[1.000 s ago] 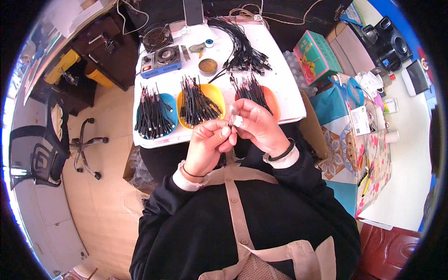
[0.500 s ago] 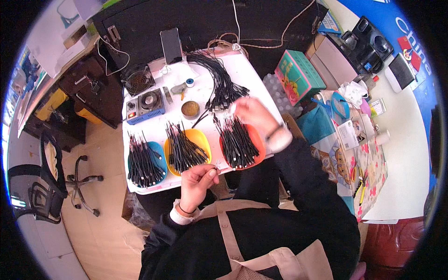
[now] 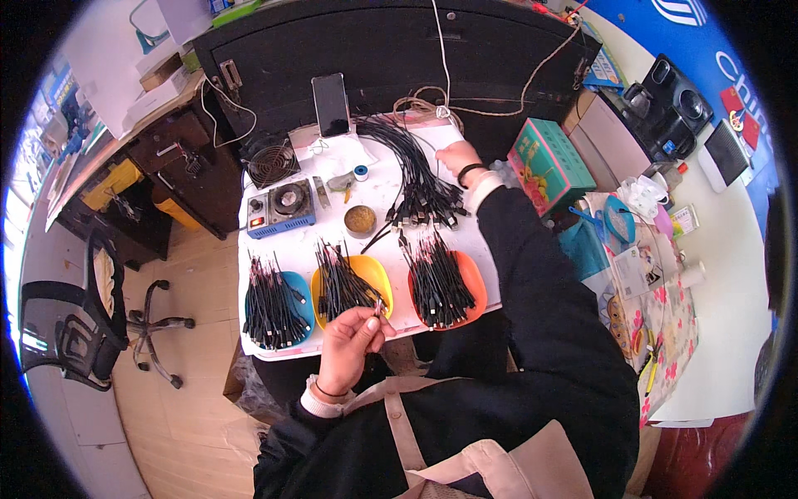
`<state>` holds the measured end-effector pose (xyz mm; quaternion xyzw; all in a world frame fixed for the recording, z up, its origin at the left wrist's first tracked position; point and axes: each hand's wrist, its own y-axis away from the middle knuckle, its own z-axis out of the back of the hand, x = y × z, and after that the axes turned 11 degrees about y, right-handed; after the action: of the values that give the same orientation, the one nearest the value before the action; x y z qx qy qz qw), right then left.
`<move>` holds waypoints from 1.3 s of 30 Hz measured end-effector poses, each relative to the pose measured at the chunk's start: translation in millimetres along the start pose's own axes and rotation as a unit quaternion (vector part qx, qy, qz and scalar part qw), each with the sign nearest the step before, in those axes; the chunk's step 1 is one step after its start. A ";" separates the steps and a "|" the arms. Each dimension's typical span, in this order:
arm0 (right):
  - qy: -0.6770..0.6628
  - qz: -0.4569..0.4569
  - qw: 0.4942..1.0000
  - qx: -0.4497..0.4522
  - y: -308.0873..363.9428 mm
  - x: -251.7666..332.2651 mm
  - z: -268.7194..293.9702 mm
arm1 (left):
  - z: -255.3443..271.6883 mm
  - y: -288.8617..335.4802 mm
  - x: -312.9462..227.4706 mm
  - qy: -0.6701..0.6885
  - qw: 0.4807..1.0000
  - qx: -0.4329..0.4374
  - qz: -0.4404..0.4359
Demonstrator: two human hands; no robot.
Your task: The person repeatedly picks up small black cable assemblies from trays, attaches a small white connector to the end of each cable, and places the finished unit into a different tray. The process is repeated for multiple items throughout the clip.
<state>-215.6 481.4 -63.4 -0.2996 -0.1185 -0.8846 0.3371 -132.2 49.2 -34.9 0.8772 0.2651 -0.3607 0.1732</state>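
Note:
My left hand (image 3: 352, 344) is closed in a pinch in front of the yellow bowl (image 3: 381, 271), with small, thin, wire-like pieces (image 3: 380, 306) showing at its fingertips. At the far right of the white table, my right hand (image 3: 459, 156) has its fingers curled together beside a long bundle of black cables (image 3: 413, 170); anything in its grip is hidden. Short black cables with pale metal ends lie heaped across three bowls: the blue bowl (image 3: 304, 291), the yellow one and the orange bowl (image 3: 475, 293).
Behind the bowls stand a small blue heating unit (image 3: 283, 208), a fan (image 3: 273, 165), a round tin (image 3: 361, 220), a solder spool (image 3: 360, 172) and a propped phone (image 3: 332, 104). A green carton (image 3: 549, 166) is on the right. An office chair (image 3: 75, 308) stands at left.
My right hand has moved away from above the orange bowl to the far right of the table, beside the cable bundle. My left hand keeps its pinch. The whole view has shifted slightly.

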 end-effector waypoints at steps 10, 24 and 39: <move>-0.223 0.236 0.933 0.155 226.9 59.2 92.1 | -45.1 -59.6 -23.7 0.136 0.982 0.129 0.014; -0.176 0.259 0.931 0.190 385.1 31.5 29.4 | -54.6 -15.1 -59.1 0.035 0.988 0.124 -0.091; -0.392 0.228 0.874 0.176 336.5 99.1 64.1 | -48.8 44.1 -28.6 0.016 0.994 0.095 -0.052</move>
<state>-21.0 205.1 50.4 -0.5762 -0.3228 -0.5576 0.5029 -96.9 28.4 24.0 0.8805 0.2775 -0.3786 0.0662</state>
